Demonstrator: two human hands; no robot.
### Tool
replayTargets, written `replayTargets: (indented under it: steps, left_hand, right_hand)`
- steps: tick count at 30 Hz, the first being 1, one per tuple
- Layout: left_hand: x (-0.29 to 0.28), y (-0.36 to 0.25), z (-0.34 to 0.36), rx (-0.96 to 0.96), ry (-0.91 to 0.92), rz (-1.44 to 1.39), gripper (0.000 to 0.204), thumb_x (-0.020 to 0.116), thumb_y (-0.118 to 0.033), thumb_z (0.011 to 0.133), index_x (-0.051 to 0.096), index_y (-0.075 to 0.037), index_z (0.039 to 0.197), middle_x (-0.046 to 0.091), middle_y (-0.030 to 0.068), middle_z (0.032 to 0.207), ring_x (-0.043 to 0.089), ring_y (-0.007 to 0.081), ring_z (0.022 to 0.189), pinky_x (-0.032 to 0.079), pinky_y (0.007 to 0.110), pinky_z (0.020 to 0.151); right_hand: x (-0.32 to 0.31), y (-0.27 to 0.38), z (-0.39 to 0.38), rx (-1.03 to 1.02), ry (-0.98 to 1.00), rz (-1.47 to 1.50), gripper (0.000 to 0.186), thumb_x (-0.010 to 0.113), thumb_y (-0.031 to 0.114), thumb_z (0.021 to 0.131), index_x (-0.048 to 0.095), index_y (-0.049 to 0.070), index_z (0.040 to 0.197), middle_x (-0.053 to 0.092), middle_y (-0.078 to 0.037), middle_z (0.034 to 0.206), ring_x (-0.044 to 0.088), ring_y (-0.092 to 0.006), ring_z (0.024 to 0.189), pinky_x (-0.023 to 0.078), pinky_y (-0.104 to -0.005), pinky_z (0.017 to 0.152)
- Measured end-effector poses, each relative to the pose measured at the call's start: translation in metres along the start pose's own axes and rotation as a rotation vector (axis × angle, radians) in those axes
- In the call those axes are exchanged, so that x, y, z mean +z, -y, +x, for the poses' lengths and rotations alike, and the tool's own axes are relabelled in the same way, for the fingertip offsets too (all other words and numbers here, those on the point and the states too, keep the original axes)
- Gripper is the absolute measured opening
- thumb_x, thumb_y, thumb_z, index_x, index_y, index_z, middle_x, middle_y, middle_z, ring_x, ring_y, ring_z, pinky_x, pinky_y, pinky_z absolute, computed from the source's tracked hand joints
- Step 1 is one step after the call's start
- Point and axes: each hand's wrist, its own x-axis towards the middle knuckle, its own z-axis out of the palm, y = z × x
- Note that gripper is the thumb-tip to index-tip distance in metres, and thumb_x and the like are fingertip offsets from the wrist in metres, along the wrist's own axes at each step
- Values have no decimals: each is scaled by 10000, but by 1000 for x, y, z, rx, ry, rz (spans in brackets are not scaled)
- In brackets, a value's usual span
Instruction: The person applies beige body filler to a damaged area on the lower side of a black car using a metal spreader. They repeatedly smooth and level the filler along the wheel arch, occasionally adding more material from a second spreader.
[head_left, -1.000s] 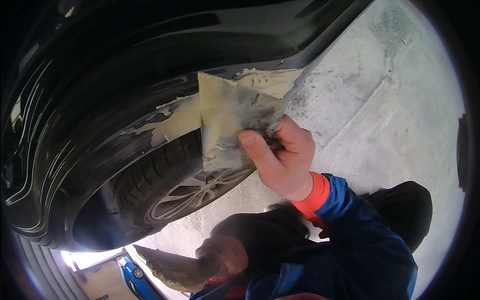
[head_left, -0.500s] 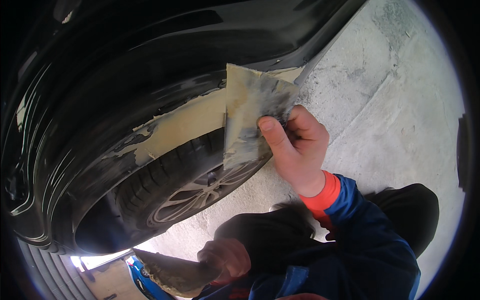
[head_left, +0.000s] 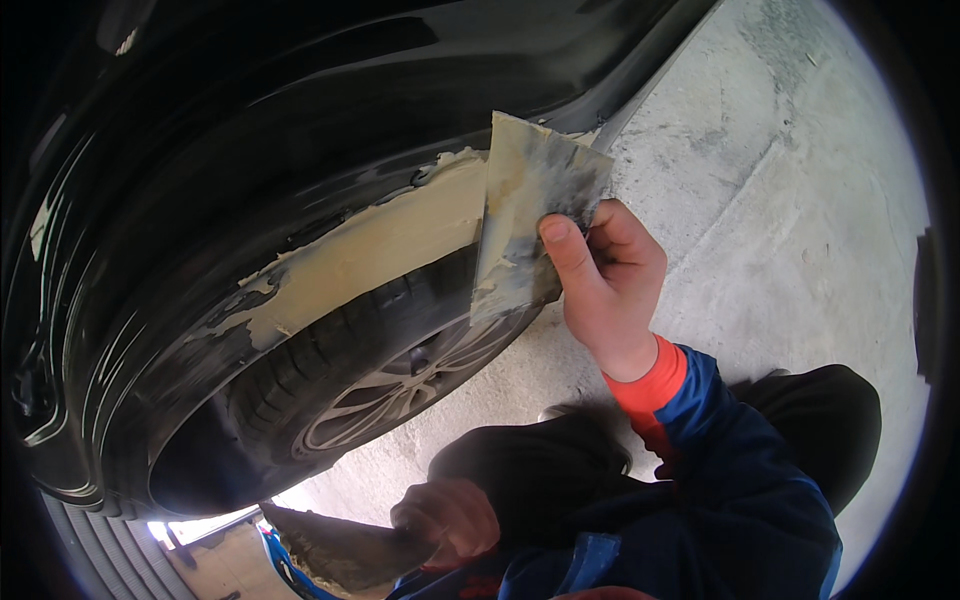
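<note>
Filler (head_left: 385, 240) lies in a beige band along the black car panel (head_left: 300, 125), directly above the wheel (head_left: 395, 398). From my remote post I note the right hand (head_left: 615, 275) pinching a flat spreader (head_left: 530, 205), thumb on its face, presumably to keep it stiff and leave its edges free; whether it touches the filler I cannot tell. The left hand (head_left: 452, 520) grips a smeared plate (head_left: 345, 548), held low and apart, probably so it clears the panel.
</note>
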Motion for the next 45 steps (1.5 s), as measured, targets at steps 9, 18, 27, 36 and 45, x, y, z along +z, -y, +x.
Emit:
replayTargets:
  steps: [9,18,27,36,45]
  left_hand:
    - [1,2,-2,19,-7,21,428,385,-281,1065,450,-53,1423,557,54,589,537,141,395,389,270,307]
    - [2,6,2,33,-1,-13,430,395,-282,1063,448,-42,1416,552,61,595,527,141,388,399,269,297]
    - [5,9,8,25,8,-23,433,387,-288,1064,453,-34,1409,556,67,594,525,143,383,408,268,292]
    - [7,13,13,19,46,-14,430,378,-300,1065,458,-39,1397,566,66,586,525,150,371,463,277,330]
    - [11,25,15,-68,-5,-132,442,385,-318,1066,526,30,1300,503,58,501,498,132,361,450,258,314]
  right_hand:
    - [-12,-8,5,-18,-46,-25,193,746,124,899,644,-37,933,616,25,731,483,-4,640,382,-166,565]
    - [-24,-17,10,-20,-99,-78,199,746,137,902,645,-29,943,611,35,733,459,-4,641,375,-167,572]
    - [-39,-35,18,-14,-171,-94,196,750,136,897,653,-28,942,609,40,727,453,-5,636,368,-172,564]
    - [-71,-53,31,-49,-286,-151,179,724,145,919,632,-9,924,617,40,723,456,4,633,364,-171,575]
    - [-82,-2,29,-238,-233,-158,335,424,251,1063,534,41,827,559,-22,663,502,-71,548,399,-205,504]
